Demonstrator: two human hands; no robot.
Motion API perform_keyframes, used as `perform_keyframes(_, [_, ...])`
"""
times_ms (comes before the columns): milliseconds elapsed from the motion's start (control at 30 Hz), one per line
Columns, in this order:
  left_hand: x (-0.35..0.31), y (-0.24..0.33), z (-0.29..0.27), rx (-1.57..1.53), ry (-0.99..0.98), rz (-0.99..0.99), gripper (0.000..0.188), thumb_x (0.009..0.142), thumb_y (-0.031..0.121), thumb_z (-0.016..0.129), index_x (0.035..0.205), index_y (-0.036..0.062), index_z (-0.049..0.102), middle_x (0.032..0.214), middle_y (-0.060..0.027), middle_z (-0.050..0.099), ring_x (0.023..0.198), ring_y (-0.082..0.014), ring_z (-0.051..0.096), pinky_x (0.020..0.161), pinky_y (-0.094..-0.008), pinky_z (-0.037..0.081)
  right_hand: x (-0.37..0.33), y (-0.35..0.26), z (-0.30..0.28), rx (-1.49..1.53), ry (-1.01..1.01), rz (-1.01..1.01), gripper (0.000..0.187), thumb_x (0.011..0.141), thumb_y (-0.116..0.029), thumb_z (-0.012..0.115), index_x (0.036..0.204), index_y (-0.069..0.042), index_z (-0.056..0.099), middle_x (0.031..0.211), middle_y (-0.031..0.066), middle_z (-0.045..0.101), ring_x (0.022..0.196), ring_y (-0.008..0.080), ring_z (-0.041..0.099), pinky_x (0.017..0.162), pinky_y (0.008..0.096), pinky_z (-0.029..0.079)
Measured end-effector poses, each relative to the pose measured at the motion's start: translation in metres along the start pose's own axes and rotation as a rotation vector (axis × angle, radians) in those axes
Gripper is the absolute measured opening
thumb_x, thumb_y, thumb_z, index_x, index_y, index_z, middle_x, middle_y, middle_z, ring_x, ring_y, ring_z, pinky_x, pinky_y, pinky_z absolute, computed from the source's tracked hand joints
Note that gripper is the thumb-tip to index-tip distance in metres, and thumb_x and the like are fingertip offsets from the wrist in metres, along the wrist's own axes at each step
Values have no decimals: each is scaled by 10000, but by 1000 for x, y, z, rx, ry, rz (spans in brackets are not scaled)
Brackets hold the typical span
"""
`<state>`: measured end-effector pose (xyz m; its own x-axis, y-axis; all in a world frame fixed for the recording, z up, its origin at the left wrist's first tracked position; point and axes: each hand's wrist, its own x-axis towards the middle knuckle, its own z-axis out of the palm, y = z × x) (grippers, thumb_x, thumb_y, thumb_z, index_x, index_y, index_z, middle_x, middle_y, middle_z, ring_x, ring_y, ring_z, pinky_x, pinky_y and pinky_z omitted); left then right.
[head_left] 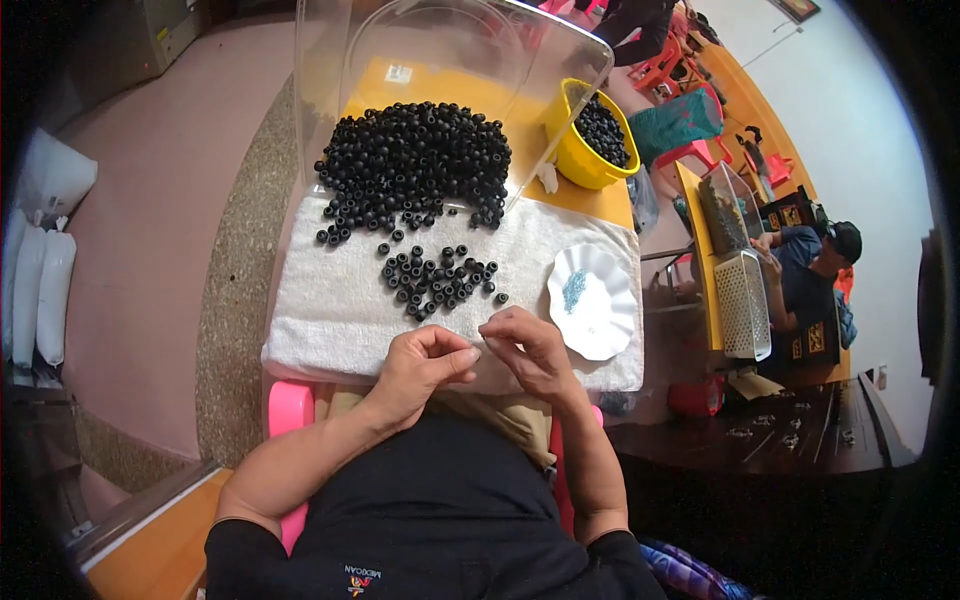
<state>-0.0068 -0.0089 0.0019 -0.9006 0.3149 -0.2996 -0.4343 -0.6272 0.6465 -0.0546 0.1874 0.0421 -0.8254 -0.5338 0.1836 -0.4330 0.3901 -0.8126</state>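
Observation:
My left hand [425, 370] and my right hand [532, 352] come close together over the near edge of a white towel [330, 290]. Thumb and fingers are pinched on both; what they hold is too small to make out. Just beyond them lies a loose group of small black bead-like pieces with holes [435, 280]. A larger heap of the same black pieces [420, 160] spreads out of a clear plastic bin [555, 45] onto the towel. Right of my right hand, a white scalloped plate [608, 320] carries a little patch of tiny blue-green bits [574, 291].
A yellow basket [590, 165] full of black pieces stands at the table's far right. To the right, a person in a dark cap [815, 265] sits by a white perforated basket [742, 305] and a clear box. White sacks [45, 290] stand at far left. Pink chair arms [290, 405] flank me.

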Motion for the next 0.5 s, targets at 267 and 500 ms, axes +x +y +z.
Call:
perform_keyframes(267, [0,-2,0,32,-46,20,122,874,45,697,960,1,622,865,-78,676,745,-144,664,706,-278,571,-9,-5,-4,427,-117,126,128,882,36,651,1009,37,663,991,92,619,939,150,587,812,249,465])
perform_keyframes(500, [0,0,0,57,-79,21,112,874,40,695,947,2,619,851,-67,662,743,-134,651,711,-273,565,-4,-10,-16,371,-227,228,102,885,12,659,984,36,674,982,89,630,921,149,600,811,254,474])
